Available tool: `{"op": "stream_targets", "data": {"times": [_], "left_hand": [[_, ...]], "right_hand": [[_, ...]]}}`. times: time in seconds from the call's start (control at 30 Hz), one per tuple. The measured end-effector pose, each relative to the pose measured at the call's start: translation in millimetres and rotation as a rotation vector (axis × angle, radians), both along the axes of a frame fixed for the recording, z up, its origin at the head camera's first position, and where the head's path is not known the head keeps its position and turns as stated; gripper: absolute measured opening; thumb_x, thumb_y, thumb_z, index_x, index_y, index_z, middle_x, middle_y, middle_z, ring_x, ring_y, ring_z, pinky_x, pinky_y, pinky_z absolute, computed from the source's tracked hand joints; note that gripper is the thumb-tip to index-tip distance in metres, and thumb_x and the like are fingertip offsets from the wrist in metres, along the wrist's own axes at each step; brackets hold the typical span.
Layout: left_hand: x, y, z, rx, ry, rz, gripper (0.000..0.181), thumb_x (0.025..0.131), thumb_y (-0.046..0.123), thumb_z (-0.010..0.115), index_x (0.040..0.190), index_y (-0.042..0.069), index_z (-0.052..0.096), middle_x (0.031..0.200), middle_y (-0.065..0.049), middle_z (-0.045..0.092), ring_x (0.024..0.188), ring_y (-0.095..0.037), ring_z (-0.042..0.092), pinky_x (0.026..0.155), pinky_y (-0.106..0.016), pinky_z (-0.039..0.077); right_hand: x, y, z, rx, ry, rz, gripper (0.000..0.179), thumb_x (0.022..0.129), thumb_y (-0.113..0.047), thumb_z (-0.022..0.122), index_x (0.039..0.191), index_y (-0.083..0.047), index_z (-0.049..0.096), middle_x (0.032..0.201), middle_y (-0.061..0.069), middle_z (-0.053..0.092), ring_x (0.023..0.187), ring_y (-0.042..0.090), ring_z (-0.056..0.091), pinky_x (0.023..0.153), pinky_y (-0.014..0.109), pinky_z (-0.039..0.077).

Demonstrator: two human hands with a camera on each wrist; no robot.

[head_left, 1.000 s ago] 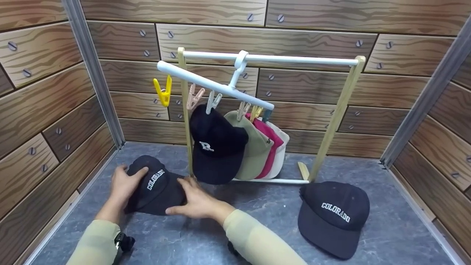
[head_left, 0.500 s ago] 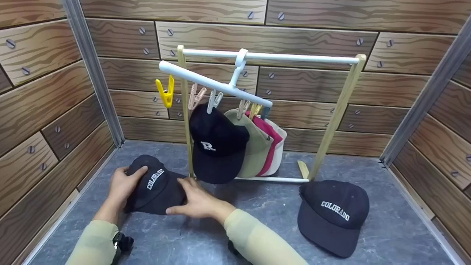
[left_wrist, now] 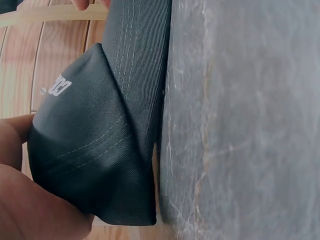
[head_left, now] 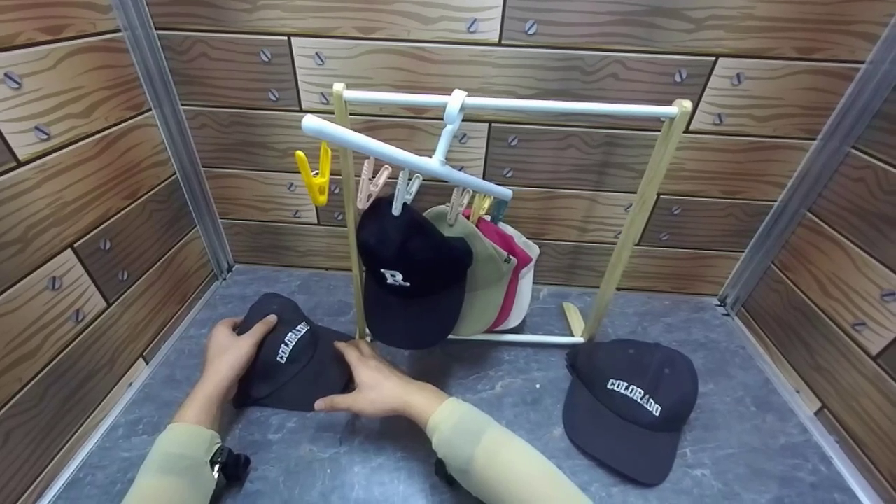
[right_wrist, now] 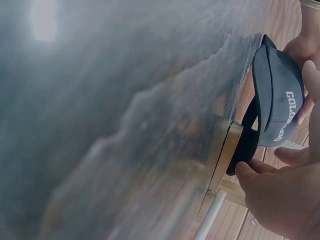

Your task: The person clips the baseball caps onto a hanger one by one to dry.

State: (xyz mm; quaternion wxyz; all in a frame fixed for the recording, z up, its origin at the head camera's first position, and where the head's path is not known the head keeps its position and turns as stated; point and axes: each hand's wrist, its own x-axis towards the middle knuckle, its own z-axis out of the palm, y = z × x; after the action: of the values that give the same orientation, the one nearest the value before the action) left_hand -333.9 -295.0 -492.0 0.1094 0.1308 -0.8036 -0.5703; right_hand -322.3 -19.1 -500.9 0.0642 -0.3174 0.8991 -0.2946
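Observation:
A dark cap (head_left: 297, 374) with white COLORADO lettering sits on the grey marbled surface at the left, brim toward the right. My left hand (head_left: 228, 355) grips its crown from the left, thumb over the top; the left wrist view shows the fabric of the cap (left_wrist: 85, 135) close up. On the opposite side my right hand (head_left: 381, 381) holds the brim, thumb at the front edge and fingers at the far edge. The right wrist view shows its fingertips at the brim of the cap (right_wrist: 280, 95). A second dark COLORADO cap (head_left: 633, 413) lies at the right.
Behind the hands stands a rack with wooden posts (head_left: 637, 217) and a white top bar (head_left: 560, 106). Its tilted white hanger (head_left: 399, 154) carries clipped caps: navy (head_left: 413, 294), khaki (head_left: 479, 294), pink (head_left: 513, 283) and white (head_left: 528, 294). A yellow clip (head_left: 318, 182) hangs at the left end.
The hands and the cap between them keep their places. The hanger and its caps have swung slightly, and the whole head view has shifted a little.

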Motion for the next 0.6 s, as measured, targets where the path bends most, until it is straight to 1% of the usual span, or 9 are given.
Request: {"op": "stream_targets", "data": {"times": [0.1, 0.2, 0.27, 0.33, 0.43, 0.6], "left_hand": [[1.6, 1.5, 1.5, 0.017, 0.018, -0.005, 0.085, 0.104, 0.046, 0.076, 0.155, -0.015, 0.045, 0.152, -0.033, 0.053, 0.135, -0.041, 0.056, 0.115, -0.049, 0.047], [2.5, 3.5, 3.8, 0.014, 0.042, -0.005, 0.082, 0.104, 0.046, 0.077, 0.155, -0.011, 0.049, 0.148, -0.029, 0.058, 0.126, -0.034, 0.063, 0.103, -0.035, 0.053], [3.2, 5.3, 6.2, 0.005, 0.062, -0.006, 0.079, 0.104, 0.046, 0.077, 0.155, -0.008, 0.052, 0.145, -0.027, 0.062, 0.119, -0.029, 0.066, 0.095, -0.026, 0.053], [3.8, 7.0, 9.2, 0.000, 0.074, -0.011, 0.075, 0.104, 0.045, 0.077, 0.154, -0.006, 0.054, 0.144, -0.025, 0.064, 0.114, -0.025, 0.066, 0.089, -0.020, 0.052], [5.1, 10.2, 13.7, -0.004, 0.088, -0.028, 0.073, 0.103, 0.044, 0.078, 0.153, -0.004, 0.056, 0.145, -0.024, 0.064, 0.113, -0.022, 0.066, 0.090, -0.019, 0.051], [8.4, 16.1, 19.6, 0.020, 0.097, -0.079, 0.067, 0.102, 0.040, 0.081, 0.150, -0.002, 0.059, 0.140, -0.023, 0.068, 0.105, -0.015, 0.069, 0.089, -0.020, 0.054]], "right_hand": [[1.0, 1, 0.6, 0.001, -0.010, -0.002, 0.108, 0.093, -0.067, 0.082, 0.173, -0.011, 0.036, 0.173, 0.016, 0.038, 0.158, 0.030, 0.042, 0.127, 0.042, 0.039], [1.9, 2, 1.3, -0.003, -0.029, -0.006, 0.108, 0.093, -0.067, 0.082, 0.173, -0.012, 0.035, 0.174, 0.016, 0.036, 0.159, 0.030, 0.041, 0.128, 0.042, 0.038], [2.2, 3, 1.8, -0.005, -0.039, -0.009, 0.108, 0.093, -0.067, 0.082, 0.173, -0.012, 0.035, 0.174, 0.016, 0.036, 0.159, 0.030, 0.041, 0.128, 0.042, 0.038], [2.4, 3, 2.5, -0.010, -0.043, -0.009, 0.108, 0.093, -0.067, 0.082, 0.173, -0.012, 0.035, 0.174, 0.015, 0.037, 0.159, 0.029, 0.041, 0.128, 0.042, 0.038], [2.1, 4, 3.3, -0.018, -0.048, -0.013, 0.108, 0.093, -0.067, 0.082, 0.173, -0.012, 0.035, 0.174, 0.016, 0.037, 0.159, 0.029, 0.040, 0.128, 0.042, 0.037], [2.5, 7, 3.4, -0.025, -0.059, -0.022, 0.109, 0.093, -0.069, 0.081, 0.174, -0.013, 0.034, 0.173, 0.014, 0.038, 0.158, 0.027, 0.042, 0.128, 0.042, 0.038]]}}
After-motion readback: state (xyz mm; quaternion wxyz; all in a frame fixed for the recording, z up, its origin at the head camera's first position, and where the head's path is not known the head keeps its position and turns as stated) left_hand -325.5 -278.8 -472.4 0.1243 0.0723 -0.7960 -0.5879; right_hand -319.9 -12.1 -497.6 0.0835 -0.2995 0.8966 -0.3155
